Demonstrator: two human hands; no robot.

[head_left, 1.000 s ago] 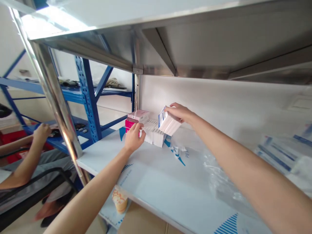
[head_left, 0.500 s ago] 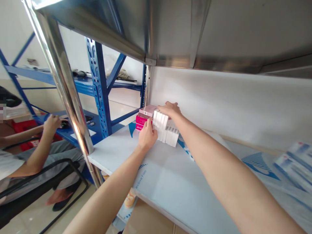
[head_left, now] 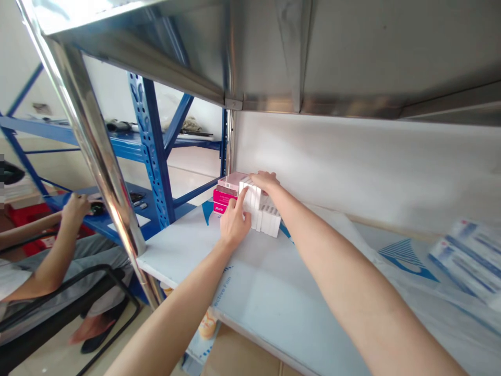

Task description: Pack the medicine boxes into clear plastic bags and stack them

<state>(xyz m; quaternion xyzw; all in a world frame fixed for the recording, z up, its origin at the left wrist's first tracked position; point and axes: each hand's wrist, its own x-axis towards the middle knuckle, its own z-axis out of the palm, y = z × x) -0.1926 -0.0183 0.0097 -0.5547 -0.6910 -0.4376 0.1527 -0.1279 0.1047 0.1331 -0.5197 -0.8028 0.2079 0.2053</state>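
Observation:
A pile of small white boxes [head_left: 270,222] stands on the shelf, a few more boxes forming an upper row at its left end. My right hand [head_left: 266,180] lies over the top and back of that upper row, its fingers bent around it and partly hidden. In front, my left hand [head_left: 235,223] has its index finger stretched up against the white boxes' front faces, the thumb apart and the other fingers curled. Just left of the white pile are magenta boxes [head_left: 223,198] with a pale pink box [head_left: 231,180] on top.
A film-covered shelf [head_left: 270,282] lies under a metal upper shelf [head_left: 352,57]. Blue-and-white boxes [head_left: 462,261] are at right. A chrome post [head_left: 97,156] and blue rack [head_left: 151,151] stand left, where another person [head_left: 58,250] sits. Below is a cardboard box [head_left: 238,352].
My right hand has come down onto the upper white boxes. My left index finger has shifted from beside the magenta boxes to the white boxes' front. The view has turned slightly right.

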